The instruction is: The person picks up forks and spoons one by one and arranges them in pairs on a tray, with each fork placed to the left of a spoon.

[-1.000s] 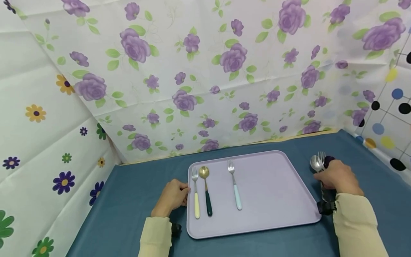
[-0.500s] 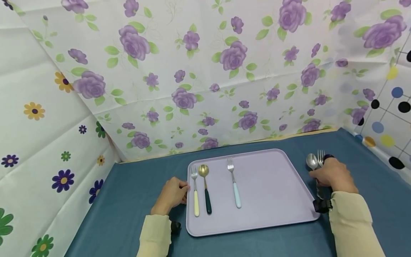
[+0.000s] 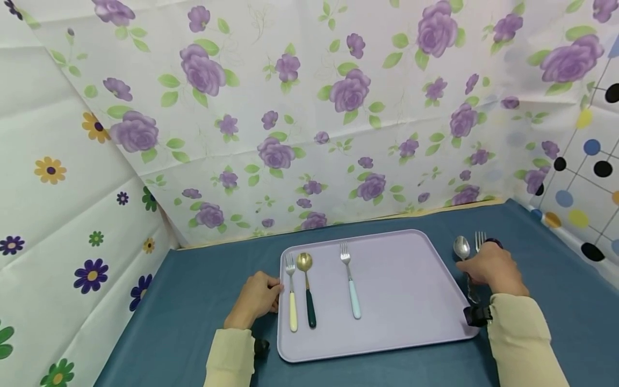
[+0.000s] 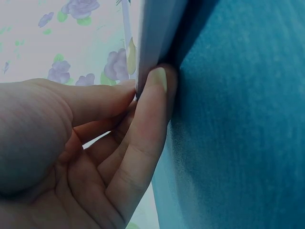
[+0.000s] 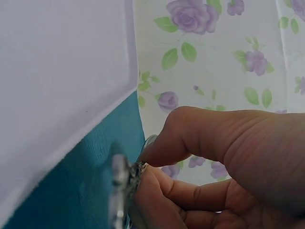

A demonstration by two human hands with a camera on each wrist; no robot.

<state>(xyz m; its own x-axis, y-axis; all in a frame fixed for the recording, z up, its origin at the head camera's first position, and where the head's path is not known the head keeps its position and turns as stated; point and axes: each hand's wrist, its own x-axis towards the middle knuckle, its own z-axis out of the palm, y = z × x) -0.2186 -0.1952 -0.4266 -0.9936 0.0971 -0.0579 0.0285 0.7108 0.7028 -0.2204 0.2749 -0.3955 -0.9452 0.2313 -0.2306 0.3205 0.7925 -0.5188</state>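
My left hand is at the left edge of the lilac tray. In the left wrist view, its thumb and forefinger pinch the tray's rim. Just off the tray's right side, my right hand pinches a silver spoon by its handle. That ornate handle shows blurred between thumb and fingers in the right wrist view. Beyond the hand, the tines of a silver fork and a dark rounded piece show; the rest of both is hidden by the hand.
On the tray lie a fork with a yellow handle, a gold spoon with a dark green handle and a fork with a pale blue handle. A blue cloth covers the table. Flowered sheets rise behind it.
My right hand has shifted slightly left, closer to the tray, with the spoon. The spoon's bowl now stands farther from the fork's tines. My left hand stays at the tray's rim.
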